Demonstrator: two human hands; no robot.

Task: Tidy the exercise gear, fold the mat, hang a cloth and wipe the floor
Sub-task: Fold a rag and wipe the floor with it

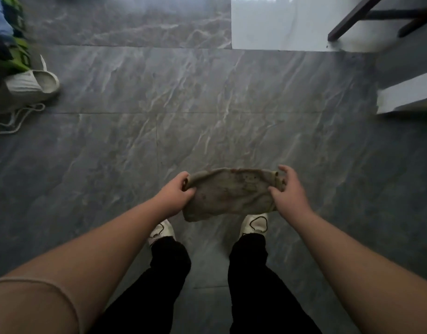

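Note:
A stained grey-brown cloth (229, 192) is stretched between both hands, held above the dark marble floor (159, 112) in front of my feet. My left hand (175, 195) grips the cloth's left edge with curled fingers. My right hand (288, 191) pinches the right edge, thumb on top and fingers spread behind it. The cloth's lower edge hangs loose over my shoes.
At the far left a cream drawstring bag (31, 83) lies with its cord (14, 119) trailing on the floor, beside green and blue fabric (14, 32). A white panel (277, 25) and dark furniture legs (352, 18) stand at the back right. A white ledge (405, 95) juts in at right.

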